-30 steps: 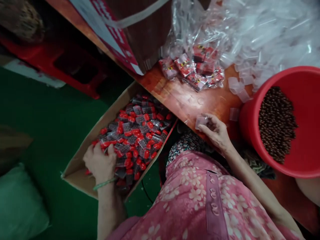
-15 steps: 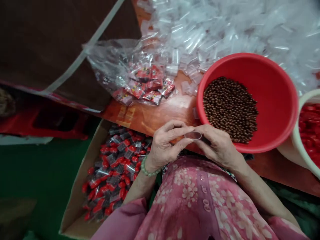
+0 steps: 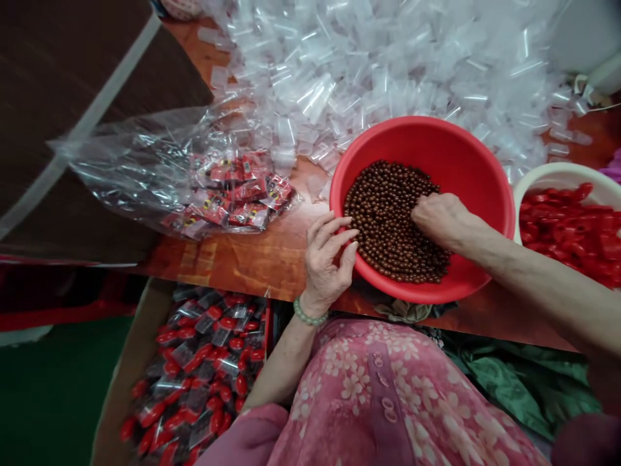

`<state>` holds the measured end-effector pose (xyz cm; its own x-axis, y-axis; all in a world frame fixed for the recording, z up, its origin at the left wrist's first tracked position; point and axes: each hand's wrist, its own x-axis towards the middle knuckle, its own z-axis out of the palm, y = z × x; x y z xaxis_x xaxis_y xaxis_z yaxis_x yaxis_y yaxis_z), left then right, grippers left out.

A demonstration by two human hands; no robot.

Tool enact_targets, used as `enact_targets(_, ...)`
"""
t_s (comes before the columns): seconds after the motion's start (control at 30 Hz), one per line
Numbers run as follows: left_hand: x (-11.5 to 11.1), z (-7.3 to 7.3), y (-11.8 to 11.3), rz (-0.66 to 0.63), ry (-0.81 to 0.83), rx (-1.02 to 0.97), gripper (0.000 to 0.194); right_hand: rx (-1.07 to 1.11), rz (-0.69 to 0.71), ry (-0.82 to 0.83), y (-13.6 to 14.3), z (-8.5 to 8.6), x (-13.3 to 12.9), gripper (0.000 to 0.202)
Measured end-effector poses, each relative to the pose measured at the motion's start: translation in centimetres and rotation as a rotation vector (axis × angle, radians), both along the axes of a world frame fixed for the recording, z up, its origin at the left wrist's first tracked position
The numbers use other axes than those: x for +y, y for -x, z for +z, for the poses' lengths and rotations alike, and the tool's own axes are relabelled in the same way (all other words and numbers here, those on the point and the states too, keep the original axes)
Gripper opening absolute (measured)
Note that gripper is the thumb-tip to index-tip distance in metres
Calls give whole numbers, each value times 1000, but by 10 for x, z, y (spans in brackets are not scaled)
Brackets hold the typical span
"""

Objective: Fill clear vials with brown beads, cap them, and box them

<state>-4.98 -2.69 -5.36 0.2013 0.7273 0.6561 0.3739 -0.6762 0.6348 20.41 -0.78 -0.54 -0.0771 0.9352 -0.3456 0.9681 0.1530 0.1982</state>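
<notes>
My right hand (image 3: 439, 219) reaches into a red plastic bowl (image 3: 478, 171), its fingers curled down among small, shiny brown beads (image 3: 383, 213). The fingertips are hidden, closed on the beads. At the bowl's left rim is my left hand (image 3: 332, 255), wearing a pale green bead bracelet on the wrist. Its fingers are bent, with thumb and index finger nearly meeting; anything clear between them cannot be made out. Behind the bowl lies a big heap of clear plastic sleeves (image 3: 369, 71).
A white tub (image 3: 524, 181) of red plastic pieces stands right of the bowl. A clear bag (image 3: 130, 168) with small red packets (image 3: 233, 194) lies to the left. Below the table edge, a cardboard box (image 3: 121, 369) holds red-ended clear packs (image 3: 204, 369). A large brown carton (image 3: 72, 162) stands far left.
Both hands were together at the table edge around a clear plastic sleeve. My right hand has left it and gone into the beads; my left is now at the bowl's rim. The view has shifted right.
</notes>
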Motion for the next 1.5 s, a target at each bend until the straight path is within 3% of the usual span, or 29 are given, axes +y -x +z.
enact_targets(0.1, -3, -4, -2, 8, 13, -25, 17, 67, 77, 75, 28, -6, 2, 29)
enact_targets(0.23, -5, -4, -6, 8, 22, -42, 23, 183, 210, 152, 59, -2, -1, 25)
enact_targets(0.47, -4, -5, -10, -13, -1, -46, 31, 320, 307, 275, 60, 6, 14, 18)
enact_targets(0.57, -5, -3, -7, 0, -2, -2, 33, 448, 263, 290, 49, 4, 19, 14)
enact_targets(0.67, -9, 4, -6, 50, -17, 69, 37, 784, 131, 268, 36, 3, 17, 5)
enact_targets(0.8, -13, 15, -12, 96, -88, 127, 44, 1208, -24, 284, 25, 9, 8, 32)
enact_targets(0.9, -11, 22, -22, 36, -90, 137, 47, 1326, -43, 214, 22, 17, -1, 32)
enact_targets(1.07, 0, 30, -35, -127, 46, 189, 41, 1416, -34, 114, 20, 24, -15, 24)
enact_targets(1.2, 0, 39, -40, -290, 237, 48, 39, 1455, -76, -57, 22, 20, -30, 24)
enact_targets(1.3, -2, 45, -43, -339, 372, -65, 36, 1465, -74, -176, 21, 17, -41, 30)
enact_targets(1.4, 0, 49, -46, -359, 440, -98, 26, 1373, 5, -284, 17, 18, -49, 37)
enact_targets(1.5, 5, 51, -49, -411, 476, -20, 23, 1215, 188, -443, 9, 20, -51, 38)
